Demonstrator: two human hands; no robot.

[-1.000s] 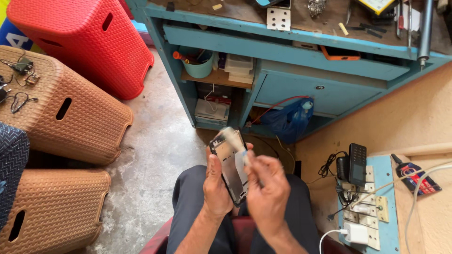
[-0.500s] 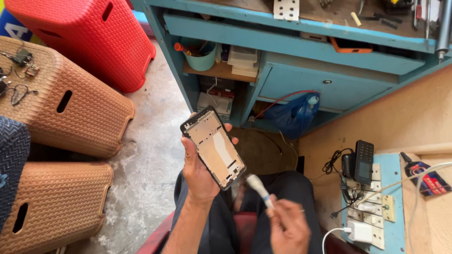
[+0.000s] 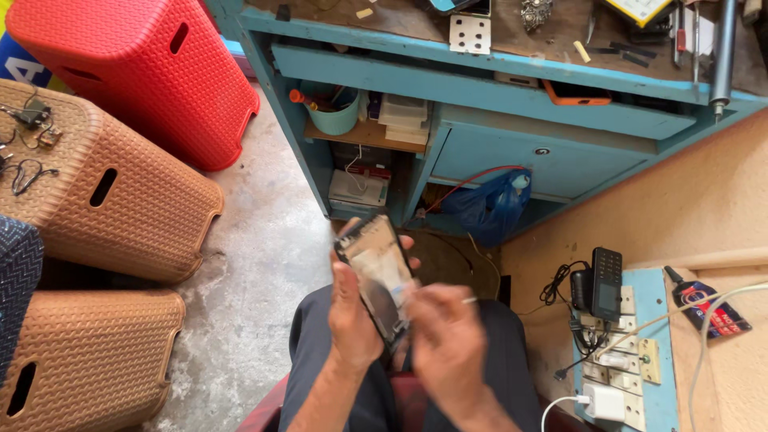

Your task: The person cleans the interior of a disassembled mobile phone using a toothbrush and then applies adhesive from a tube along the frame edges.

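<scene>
My left hand grips a phone frame with its inside turned up, held over my lap. My right hand is blurred and lies against the frame's lower right edge. It pinches a thin white stick, a swab or small brush, whose tip is hidden by the motion blur. I sit with dark trousers under both hands.
A blue workbench with shelves stands ahead, a blue plastic bag under it. Red and brown plastic stools stand on the concrete floor at left. At right a blue switchboard carries a black keypad phone, chargers and cables.
My right hand has come back up from my lap to the phone frame with the white stick. The left hand has lowered and tilted the frame.
</scene>
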